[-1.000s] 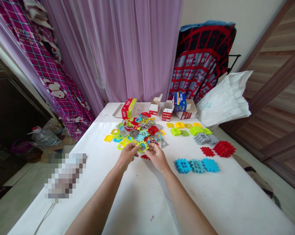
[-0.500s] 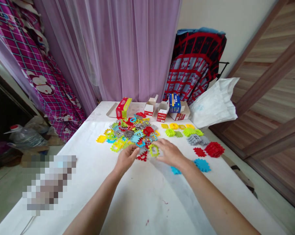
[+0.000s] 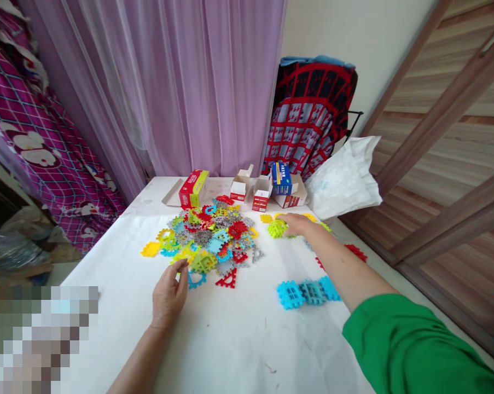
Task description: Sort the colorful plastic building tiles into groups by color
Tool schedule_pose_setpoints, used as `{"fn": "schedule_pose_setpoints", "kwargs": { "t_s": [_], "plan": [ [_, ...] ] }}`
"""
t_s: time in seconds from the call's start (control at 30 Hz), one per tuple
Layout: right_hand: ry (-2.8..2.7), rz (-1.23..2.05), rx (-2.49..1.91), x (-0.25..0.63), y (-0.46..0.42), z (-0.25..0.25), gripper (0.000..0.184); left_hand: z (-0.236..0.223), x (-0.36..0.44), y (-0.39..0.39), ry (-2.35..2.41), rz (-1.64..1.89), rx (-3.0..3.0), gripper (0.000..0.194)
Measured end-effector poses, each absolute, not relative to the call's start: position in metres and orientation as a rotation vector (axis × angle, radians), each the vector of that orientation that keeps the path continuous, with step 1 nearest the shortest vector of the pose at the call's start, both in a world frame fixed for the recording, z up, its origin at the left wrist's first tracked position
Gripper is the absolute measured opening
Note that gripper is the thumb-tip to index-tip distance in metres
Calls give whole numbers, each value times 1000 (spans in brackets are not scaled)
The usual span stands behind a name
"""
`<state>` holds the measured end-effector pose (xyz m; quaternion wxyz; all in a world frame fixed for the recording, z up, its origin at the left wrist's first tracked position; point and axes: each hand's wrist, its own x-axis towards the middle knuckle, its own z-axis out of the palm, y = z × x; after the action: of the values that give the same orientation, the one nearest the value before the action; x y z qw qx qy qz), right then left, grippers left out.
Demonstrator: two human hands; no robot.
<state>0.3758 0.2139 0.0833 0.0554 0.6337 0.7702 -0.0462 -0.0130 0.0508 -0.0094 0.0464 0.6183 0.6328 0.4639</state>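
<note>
The right grip [image 3: 296, 224] presses against the green block [image 3: 277, 229] right of the tile pile [image 3: 205, 235], clamped or not cannot be told, the left grip [image 3: 168, 298] lies open before the pile, and a careless sweep of the right arm [image 3: 345, 273] could scatter the blue row [image 3: 306, 293].

We see this moment through 1 camera worn on the head, looking forward and down from just above and behind the hands. Our view is close to the near part of the white-covered table [image 3: 214, 339], with the left hand [image 3: 169, 295] and right hand [image 3: 298, 224] reaching in from the bottom edge. It looks across the table toward the lilac curtain [image 3: 197, 93], with pink patterned cloth [image 3: 37, 142] at left and wood-grain panels [image 3: 443, 109] at right.
</note>
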Motion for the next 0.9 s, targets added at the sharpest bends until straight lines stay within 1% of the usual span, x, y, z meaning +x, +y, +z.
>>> {"fn": "schedule_pose_setpoints", "kwargs": {
  "t_s": [0.13,0.33,0.5,0.67,0.9],
  "plan": [
    [2242,-178,1823,373,220,81,77,-8,-14,52,1922,1408,1864,30],
    [2204,-178,1767,369,224,80,78,-7,-13,51,1902,1429,1807,29],
    [2196,-126,1723,366,226,75,89,-9,-14,52,1875,1445,1783,28],
    [2295,-70,1612,355,228,76,78,-10,-14,53,1845,1467,1751,27],
    [2277,-85,1512,349,231,74,86,-13,-14,53,1827,1464,1724,28]
  ]
}}
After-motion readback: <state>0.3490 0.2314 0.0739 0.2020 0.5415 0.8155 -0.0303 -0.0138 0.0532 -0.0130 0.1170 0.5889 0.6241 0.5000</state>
